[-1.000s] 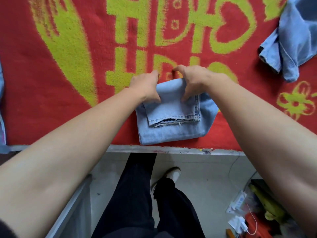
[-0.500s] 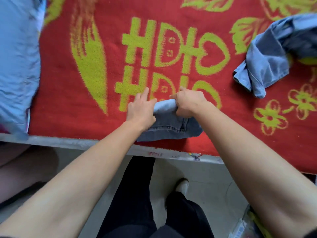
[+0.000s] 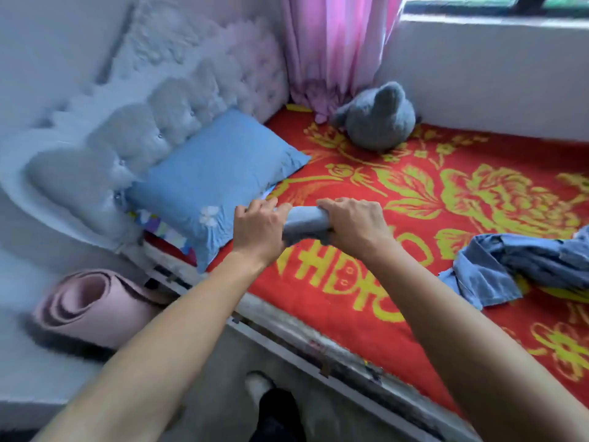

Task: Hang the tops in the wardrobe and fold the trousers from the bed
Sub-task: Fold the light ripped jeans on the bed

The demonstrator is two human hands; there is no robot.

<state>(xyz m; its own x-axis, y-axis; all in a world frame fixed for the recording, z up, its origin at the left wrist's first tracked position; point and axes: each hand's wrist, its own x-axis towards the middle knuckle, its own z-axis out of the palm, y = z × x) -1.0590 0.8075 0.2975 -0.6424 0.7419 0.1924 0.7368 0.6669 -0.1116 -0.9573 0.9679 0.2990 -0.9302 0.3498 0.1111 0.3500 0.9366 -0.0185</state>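
A folded pair of light blue jeans point(image 3: 302, 223) forms a compact bundle held above the red and yellow blanket point(image 3: 366, 282) on the bed. My left hand point(image 3: 258, 231) grips its left end and my right hand point(image 3: 353, 224) grips its right end, fingers curled over the top. A second, crumpled blue denim garment point(image 3: 516, 266) lies on the blanket at the right.
A blue pillow point(image 3: 216, 180) leans against the tufted white headboard point(image 3: 143, 122) just left of my hands. A grey plush toy point(image 3: 379, 118) sits near the pink curtain point(image 3: 334, 49). A rolled pink mat point(image 3: 92, 304) lies on the floor by the bed edge point(image 3: 287, 333).
The jeans went from being folded flat near the bed edge to being lifted as a bundle in both hands. My view swung up and left, bringing in the pillow and headboard.
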